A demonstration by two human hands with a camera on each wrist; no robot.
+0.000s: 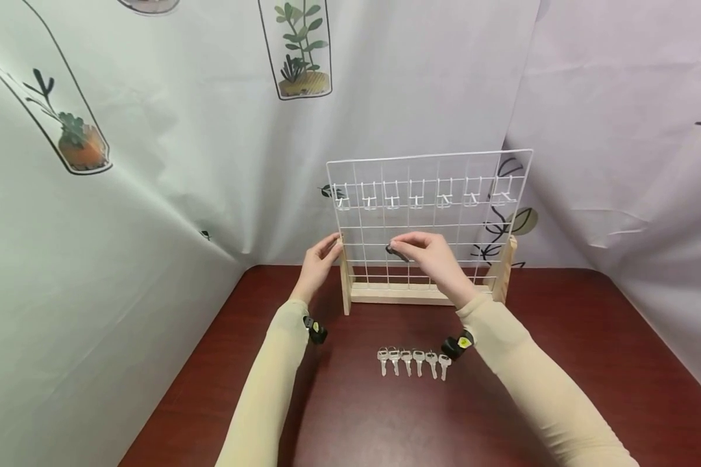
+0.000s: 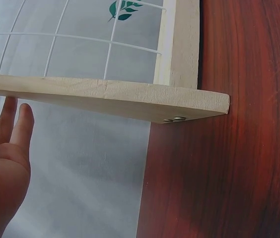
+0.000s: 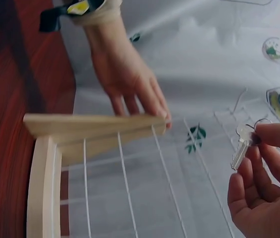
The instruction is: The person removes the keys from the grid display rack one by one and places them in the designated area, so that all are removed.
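My right hand (image 1: 435, 256) pinches a small silver key (image 3: 241, 146) near its ring, between thumb and forefinger. The key hangs blade down in front of the lower part of a white wire grid rack (image 1: 409, 226) on a wooden stand. My left hand (image 1: 317, 259) grips the rounded top of the stand's left wooden side piece (image 2: 105, 96), with several fingers (image 2: 23, 126) lying along its outer face. Their tips partly pass out of sight at the left edge of the left wrist view. White hooks (image 1: 415, 202) hang in a row along the grid's upper part.
Several silver keys (image 1: 418, 363) lie in a row on the dark red tabletop (image 1: 362, 421), in front of the rack. The stand's right side piece (image 1: 505, 269) rises beyond my right forearm. A white printed cloth (image 1: 210, 130) hangs behind and at the sides.
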